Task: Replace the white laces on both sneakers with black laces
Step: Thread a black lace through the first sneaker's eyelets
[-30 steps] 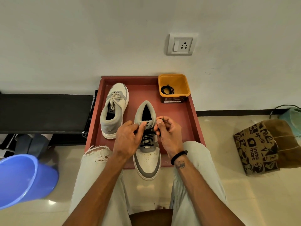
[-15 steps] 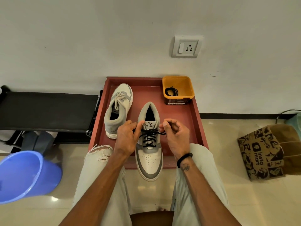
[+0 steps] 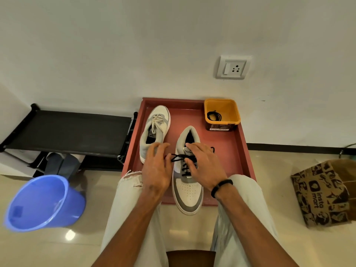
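Observation:
On a red tray (image 3: 233, 149) stand two grey-and-white sneakers. The near sneaker (image 3: 188, 191) has a black lace (image 3: 178, 157) threaded through it, with loose ends lying off to both sides. My right hand (image 3: 204, 168) lies flat over its tongue and lacing, fingers straight. My left hand (image 3: 157, 168) hovers just left of that shoe with fingers spread, holding nothing. The far sneaker (image 3: 155, 130) at the tray's back left has a white lace (image 3: 156, 120). A second black lace (image 3: 213, 116) lies coiled in an orange tub (image 3: 231, 109) at the tray's back right.
A blue bucket (image 3: 40, 203) sits on the floor to the left. A black low rack (image 3: 71, 132) stands against the wall left of the tray. A printed paper bag (image 3: 321, 191) lies to the right. My knees flank the tray's front edge.
Both hands were pinching the black lace ends at the top eyelets. They have let go; the fingers are spread, and the right hand has come down onto the tongue.

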